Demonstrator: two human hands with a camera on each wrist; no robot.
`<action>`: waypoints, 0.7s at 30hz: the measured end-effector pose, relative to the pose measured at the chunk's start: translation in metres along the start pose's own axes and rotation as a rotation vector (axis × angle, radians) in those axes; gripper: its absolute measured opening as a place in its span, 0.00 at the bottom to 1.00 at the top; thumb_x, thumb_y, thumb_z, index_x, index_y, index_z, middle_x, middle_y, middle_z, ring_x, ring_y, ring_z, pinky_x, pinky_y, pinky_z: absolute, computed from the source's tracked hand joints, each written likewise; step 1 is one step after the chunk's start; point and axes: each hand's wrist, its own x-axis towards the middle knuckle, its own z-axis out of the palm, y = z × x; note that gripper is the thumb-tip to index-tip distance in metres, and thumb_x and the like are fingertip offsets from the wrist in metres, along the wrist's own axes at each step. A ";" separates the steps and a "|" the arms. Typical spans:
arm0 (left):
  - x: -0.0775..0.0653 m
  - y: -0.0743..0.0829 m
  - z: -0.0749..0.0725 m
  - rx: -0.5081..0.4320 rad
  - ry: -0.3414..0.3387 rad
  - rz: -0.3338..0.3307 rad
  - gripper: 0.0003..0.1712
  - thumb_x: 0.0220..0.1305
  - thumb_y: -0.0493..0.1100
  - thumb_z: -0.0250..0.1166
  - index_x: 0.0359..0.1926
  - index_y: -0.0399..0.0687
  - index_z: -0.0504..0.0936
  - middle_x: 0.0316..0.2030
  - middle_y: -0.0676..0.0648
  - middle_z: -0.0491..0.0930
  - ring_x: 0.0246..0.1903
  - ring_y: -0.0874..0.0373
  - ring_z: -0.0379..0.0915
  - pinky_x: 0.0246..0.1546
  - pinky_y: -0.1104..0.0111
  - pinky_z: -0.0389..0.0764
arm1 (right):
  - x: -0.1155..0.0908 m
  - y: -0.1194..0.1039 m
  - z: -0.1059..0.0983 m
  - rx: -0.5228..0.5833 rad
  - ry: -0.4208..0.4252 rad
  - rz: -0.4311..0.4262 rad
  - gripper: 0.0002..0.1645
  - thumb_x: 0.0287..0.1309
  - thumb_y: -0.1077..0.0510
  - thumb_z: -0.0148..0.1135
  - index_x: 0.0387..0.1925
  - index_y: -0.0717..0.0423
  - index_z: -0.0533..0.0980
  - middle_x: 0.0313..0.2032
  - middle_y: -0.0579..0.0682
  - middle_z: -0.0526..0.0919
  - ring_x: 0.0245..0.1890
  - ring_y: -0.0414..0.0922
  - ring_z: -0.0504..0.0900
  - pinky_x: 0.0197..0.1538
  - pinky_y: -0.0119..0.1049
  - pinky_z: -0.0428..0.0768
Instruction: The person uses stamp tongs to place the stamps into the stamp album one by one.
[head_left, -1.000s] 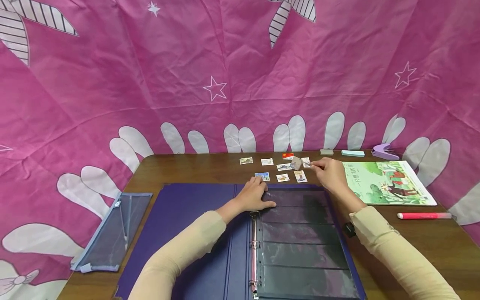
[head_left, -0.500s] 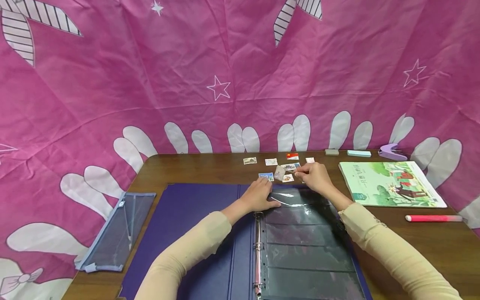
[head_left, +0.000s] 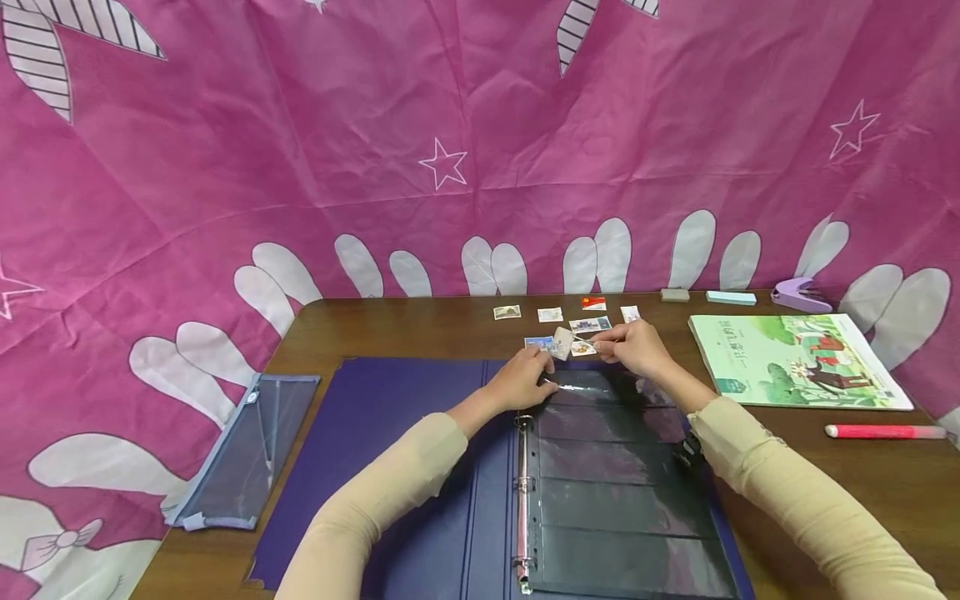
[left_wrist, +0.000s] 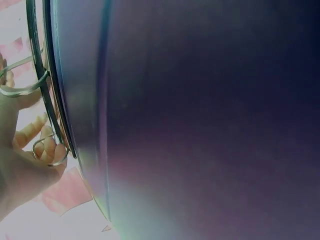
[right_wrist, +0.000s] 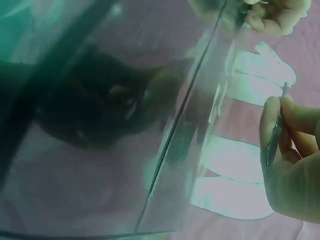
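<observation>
A navy ring binder (head_left: 397,417) lies open on the wooden table, its right side bearing a dark pocket page (head_left: 622,504) with clear strips. At the page's top inner corner, my left hand (head_left: 519,379) pinches the edge of the clear plastic, which catches the light by the thumb. My right hand (head_left: 636,348) grips tweezers (right_wrist: 275,137) between thumb and fingers. Their tips hold a small pale stamp (head_left: 562,342) just above the page's top edge, close to my left fingers. The left wrist view shows mostly dark binder cover, with the left hand (left_wrist: 35,155) beyond the metal rings.
Several stamps lie behind the binder, among them a red one (head_left: 593,303) and a brownish one (head_left: 507,312). A green picture book (head_left: 795,362), a pink marker (head_left: 885,432) and a purple stapler-like item (head_left: 801,295) are at right. A mesh zip pouch (head_left: 243,454) lies left.
My right hand has carried the stamp in the tweezers leftward from among the other stamps to beside my left hand. The top strip of plastic now gleams; my left hand stays at the page's top.
</observation>
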 end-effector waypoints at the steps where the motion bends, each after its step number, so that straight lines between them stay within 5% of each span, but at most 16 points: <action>1: 0.001 0.000 -0.001 -0.017 0.015 0.003 0.11 0.60 0.44 0.62 0.39 0.42 0.76 0.39 0.46 0.73 0.40 0.55 0.69 0.46 0.66 0.72 | 0.001 -0.002 -0.001 0.007 -0.013 0.008 0.15 0.57 0.61 0.61 0.42 0.69 0.80 0.35 0.66 0.85 0.28 0.48 0.86 0.37 0.41 0.83; 9: 0.003 0.002 -0.003 -0.059 0.067 0.034 0.03 0.62 0.35 0.57 0.32 0.40 0.77 0.32 0.46 0.73 0.32 0.58 0.66 0.40 0.70 0.70 | 0.009 0.005 -0.002 -0.036 -0.167 0.039 0.14 0.55 0.63 0.61 0.39 0.70 0.81 0.27 0.58 0.86 0.21 0.35 0.80 0.30 0.32 0.81; 21: 0.004 0.001 -0.002 -0.085 0.094 0.015 0.03 0.61 0.35 0.57 0.31 0.41 0.75 0.30 0.47 0.71 0.31 0.60 0.63 0.36 0.72 0.66 | 0.023 0.007 -0.017 -0.194 -0.212 -0.066 0.10 0.54 0.63 0.62 0.35 0.66 0.83 0.20 0.53 0.84 0.18 0.35 0.76 0.25 0.30 0.75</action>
